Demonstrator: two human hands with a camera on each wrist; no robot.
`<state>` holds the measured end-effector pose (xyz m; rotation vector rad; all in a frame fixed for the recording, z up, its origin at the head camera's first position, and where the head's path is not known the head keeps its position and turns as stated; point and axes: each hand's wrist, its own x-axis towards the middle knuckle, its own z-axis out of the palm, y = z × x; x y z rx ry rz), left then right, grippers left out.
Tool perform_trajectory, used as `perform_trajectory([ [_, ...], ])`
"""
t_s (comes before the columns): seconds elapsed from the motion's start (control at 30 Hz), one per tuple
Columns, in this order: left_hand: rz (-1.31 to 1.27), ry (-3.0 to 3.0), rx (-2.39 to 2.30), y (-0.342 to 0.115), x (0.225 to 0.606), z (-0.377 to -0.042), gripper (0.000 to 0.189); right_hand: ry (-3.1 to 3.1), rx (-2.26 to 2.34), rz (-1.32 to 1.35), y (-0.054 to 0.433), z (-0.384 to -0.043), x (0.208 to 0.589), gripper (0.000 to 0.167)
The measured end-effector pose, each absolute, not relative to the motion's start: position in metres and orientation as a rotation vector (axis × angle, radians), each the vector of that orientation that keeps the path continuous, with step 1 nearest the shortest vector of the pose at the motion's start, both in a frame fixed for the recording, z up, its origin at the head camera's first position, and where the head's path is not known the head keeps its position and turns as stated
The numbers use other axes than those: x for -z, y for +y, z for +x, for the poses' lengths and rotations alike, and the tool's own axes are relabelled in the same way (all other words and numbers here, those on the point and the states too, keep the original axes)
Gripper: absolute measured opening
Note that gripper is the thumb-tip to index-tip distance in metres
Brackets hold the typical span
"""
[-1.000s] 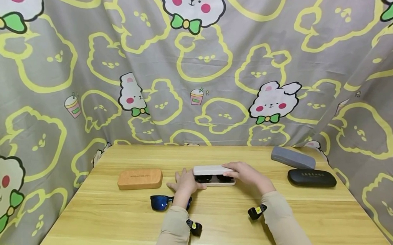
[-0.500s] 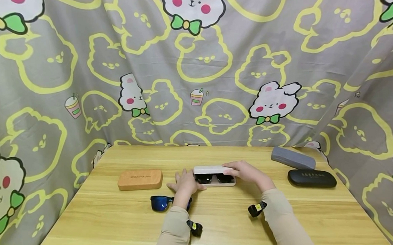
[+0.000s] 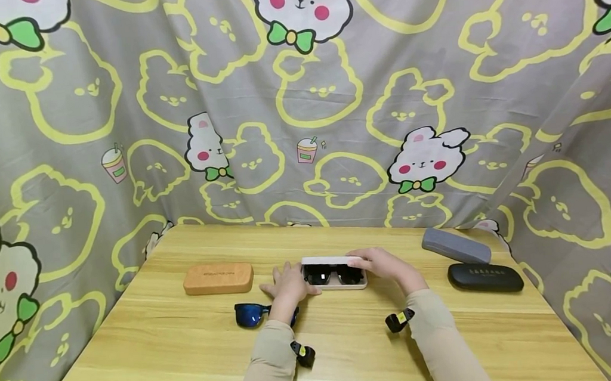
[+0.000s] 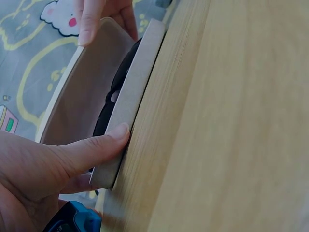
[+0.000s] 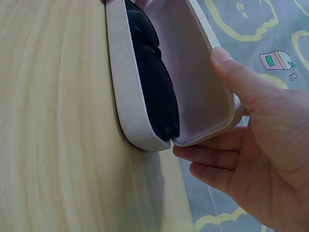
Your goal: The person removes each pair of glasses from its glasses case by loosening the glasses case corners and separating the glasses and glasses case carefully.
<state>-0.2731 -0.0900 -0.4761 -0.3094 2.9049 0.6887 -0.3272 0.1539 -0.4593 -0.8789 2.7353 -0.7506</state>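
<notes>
A pale glasses case point(image 3: 340, 287) sits mid-table with its lid tilted up. Inside lie dark sunglasses point(image 3: 347, 274), their lenses facing the head camera. My left hand point(image 3: 289, 285) holds the case's left end, its thumb against the front wall of the base in the left wrist view. At the other end, my right hand point(image 3: 383, 266) grips the lid point(image 5: 198, 87), thumb on the rim and fingers behind it. Blue-lensed sunglasses point(image 3: 249, 315) rest on the table just in front of my left hand, partly hidden by that wrist.
An orange-brown glasses case point(image 3: 218, 279) is on the left of the wooden table point(image 3: 351, 360). To the right are a grey case point(image 3: 456, 245) and a black case point(image 3: 485, 277). A patterned curtain point(image 3: 255, 99) hangs behind the table and at both sides.
The lid of the pale case has swung further up under my right hand, so more of the dark sunglasses shows. My left hand has stayed in place.
</notes>
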Motion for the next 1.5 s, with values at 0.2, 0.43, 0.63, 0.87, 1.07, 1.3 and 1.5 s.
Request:
perform_trajectory([
  [0.2, -0.312, 2.918, -0.683, -0.090, 0.476, -0.273, 0.094, 2.737, 0.742, -0.893, 0.153, -0.329, 0.459, 0.051],
  [0.43, -0.306, 2.925, -0.704, -0.090, 0.475, -0.272, 0.091, 2.756, 0.767, -0.907, 0.152, -0.329, 0.460, 0.049],
  [0.63, -0.314, 2.925, -0.687, -0.090, 0.475, -0.272, 0.093, 2.779, 0.802, -0.922, 0.150, -0.330, 0.462, 0.047],
  [0.87, -0.316, 2.923, -0.692, -0.090, 0.475, -0.272, 0.094, 2.845, 0.832, -0.957, 0.145, -0.328, 0.462, 0.042],
  [1.07, -0.313, 2.923, -0.685, -0.090, 0.476, -0.273, 0.092, 2.895, 0.873, -0.940, 0.142, -0.329, 0.464, 0.042],
  [1.3, -0.313, 2.917, -0.684, -0.090, 0.475, -0.273, 0.091, 2.906, 0.871, -0.913, 0.141, -0.330, 0.464, 0.042],
  [1.5, -0.306, 2.918, -0.681, -0.091, 0.476, -0.273, 0.091, 2.907, 0.882, -0.906, 0.140, -0.330, 0.463, 0.041],
])
